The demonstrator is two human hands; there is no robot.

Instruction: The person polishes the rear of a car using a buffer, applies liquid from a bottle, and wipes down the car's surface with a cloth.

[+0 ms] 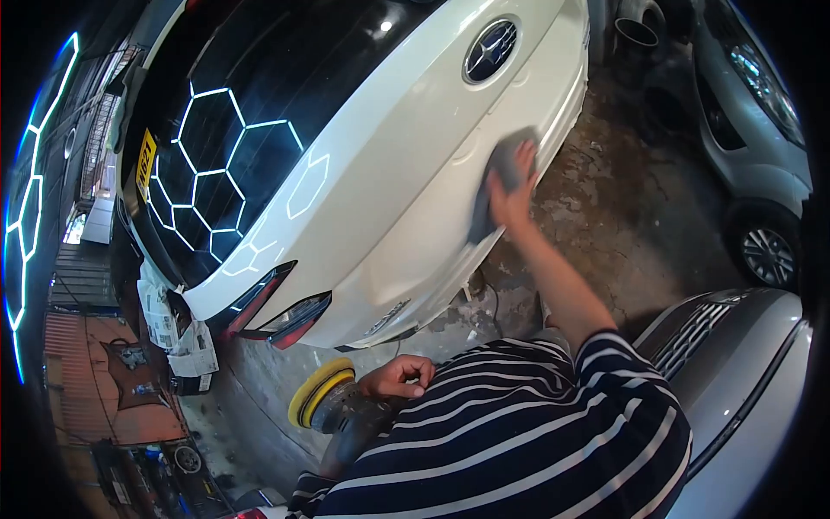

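My right hand presses a folded grey cloth flat against the white car, on the lower rear panel; hand and cloth are blurred. Beside my torso, my left hand has curled fingers. A polisher with a round yellow pad is held at that hand and wrist, against my striped shirt, its pad facing away from me. Its handle is partly hidden. The car's oval star badge and red tail light lie on either side of the wiped area.
A grey car stands at the right, and a silver car's bonnet is close on my lower right. Wet concrete floor lies between. Newspaper sheets hang at the left. Hexagonal lights reflect in the rear window.
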